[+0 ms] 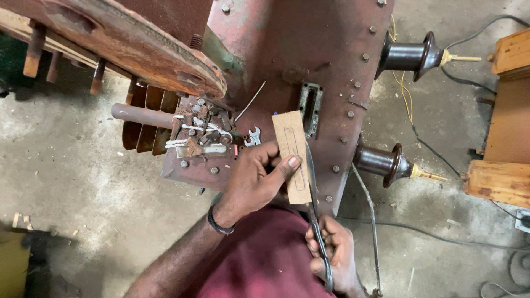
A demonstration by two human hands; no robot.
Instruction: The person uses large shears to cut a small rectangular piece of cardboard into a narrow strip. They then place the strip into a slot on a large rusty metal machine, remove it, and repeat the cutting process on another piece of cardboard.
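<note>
Right hand (331,251) is sitting nearest the body, fingers closed through the handles of the scissors (316,209), blades running up along the right edge of the card (292,157). Left hand (255,177) is pinching the card, thumb pressing across its front near the lower part, fingers curling behind; wrist with a black band (219,223) is angling in from lower left.

Card is a tan strip with a long slot outline drawn on it, held upright in the air over the rusty tank lid (309,60), just beside the rectangular opening (311,105).

Step, as I read it: trimming the card along its edge, looks mid-cut. Next move would be calling for a steady pinch and blades kept parallel to the drawn line, clear of the thumb.

Further out: spanner (253,136) lying on the lid, clutter of bolts and white ties (201,132) left of it, two brown insulators (411,55) (386,163) on the right edge, wooden blocks (499,182) beyond.
</note>
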